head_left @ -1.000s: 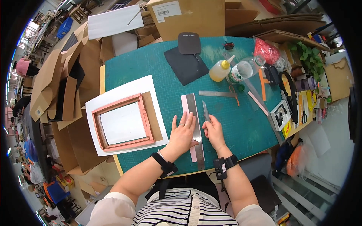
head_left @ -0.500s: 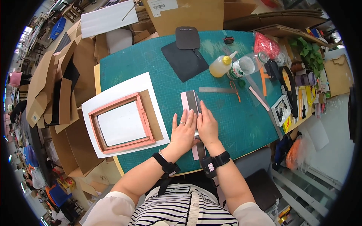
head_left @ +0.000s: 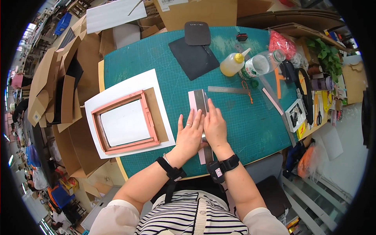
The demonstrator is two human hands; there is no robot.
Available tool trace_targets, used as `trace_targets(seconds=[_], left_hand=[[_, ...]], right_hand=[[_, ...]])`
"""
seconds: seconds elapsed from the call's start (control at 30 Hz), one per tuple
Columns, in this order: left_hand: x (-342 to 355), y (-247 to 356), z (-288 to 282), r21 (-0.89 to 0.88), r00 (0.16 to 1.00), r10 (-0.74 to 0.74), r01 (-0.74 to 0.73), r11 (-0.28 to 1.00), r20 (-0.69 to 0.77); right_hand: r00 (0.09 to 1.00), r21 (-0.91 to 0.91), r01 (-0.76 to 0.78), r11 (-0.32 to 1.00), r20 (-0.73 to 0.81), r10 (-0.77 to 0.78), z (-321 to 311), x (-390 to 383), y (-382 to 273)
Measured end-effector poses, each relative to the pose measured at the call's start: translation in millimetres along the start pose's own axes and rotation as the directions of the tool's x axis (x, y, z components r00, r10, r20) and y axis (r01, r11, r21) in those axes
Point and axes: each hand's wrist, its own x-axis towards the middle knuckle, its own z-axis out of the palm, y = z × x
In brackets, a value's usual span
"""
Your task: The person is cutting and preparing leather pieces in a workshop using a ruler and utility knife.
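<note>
A long narrow pink strip (head_left: pixel 192 98) with a dark grey strip (head_left: pixel 201 100) along it lies on the green cutting mat (head_left: pixel 243 121), pointing away from me. My left hand (head_left: pixel 190 132) rests flat across the strips, its fingers stretched and slightly apart. Against their right edge lies my right hand (head_left: pixel 216 130), fingers straight and pointing forward. Both palms hide the middle of the strips; a bit of shiny metal shows between the hands. To the left, a pink rectangular frame (head_left: pixel 150 117) sits on a white sheet (head_left: pixel 158 84) and a brown board (head_left: pixel 159 113).
Beyond the hands are a steel ruler (head_left: pixel 227 90), orange-handled tool (head_left: pixel 247 92), yellow-capped glue bottle (head_left: pixel 231 65) and clear plastic bottle (head_left: pixel 258 65). A black sheet (head_left: pixel 192 60) lies farther back. Scissors (head_left: pixel 319 113) and a white tray (head_left: pixel 295 115) are at right; cardboard boxes (head_left: pixel 84 141) stand left.
The view has shifted slightly, so the mat and its things sit a little higher in the picture. Both hands keep nearly the same place on the strips.
</note>
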Motion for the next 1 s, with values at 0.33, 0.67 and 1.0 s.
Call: trace_targets(seconds=[0.33, 0.67, 1.0], left_hand=[[1.1, 2.5, -2.8, 0.021, 1.000, -0.002, 0.001, 1.000, 0.020], [1.2, 1.4, -4.0, 0.012, 0.998, -0.008, 0.007, 1.000, 0.056], [0.2, 1.0, -2.6, -0.016, 1.000, 0.002, -0.002, 1.000, 0.006]], right_hand=[[0.995, 0.158, 0.014, 0.987, -0.099, 0.001, 5.2, 3.5, 17.2], [0.988, 0.437, -0.152, 0.886, 0.040, 0.150, 1.4, 3.9, 26.4], [0.998, 0.258, -0.057, 0.964, 0.042, 0.048, -1.5, -0.4, 9.7]])
